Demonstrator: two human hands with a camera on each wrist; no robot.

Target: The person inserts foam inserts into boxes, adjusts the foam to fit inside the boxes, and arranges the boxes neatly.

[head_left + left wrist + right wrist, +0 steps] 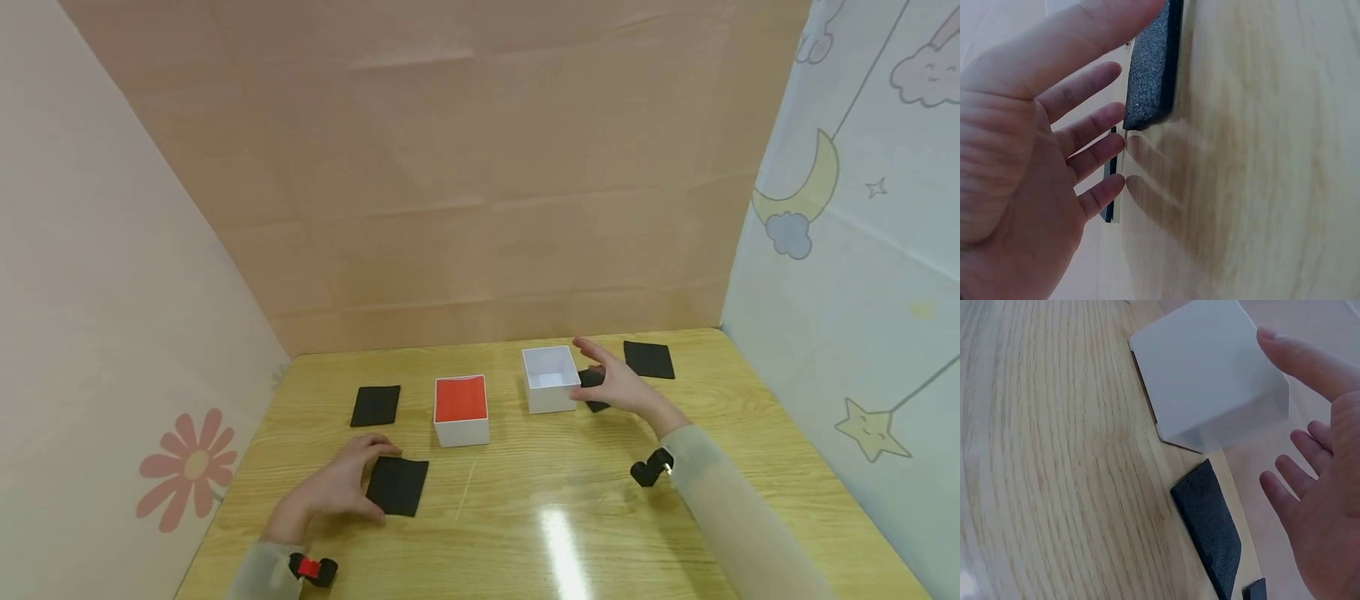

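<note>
My left hand (337,483) hovers low at the near left, thumb and fingers spread around the left side of a black square foam pad (401,486). In the left wrist view the pad (1149,69) lies by the thumb and fingertips, and I cannot tell whether they touch it. At the right, my right hand (621,385) is beside an empty white open-topped box (552,399), its thumb close to the box's right wall. Beneath that hand another black pad (1207,519) lies on the table, partly hidden in the head view.
A second white box (462,432) with a red top surface (461,398) stands left of the empty one. More black pads lie at the back left (376,406) and the back right (649,360). Walls edge the wooden table (517,483) at the back and both sides.
</note>
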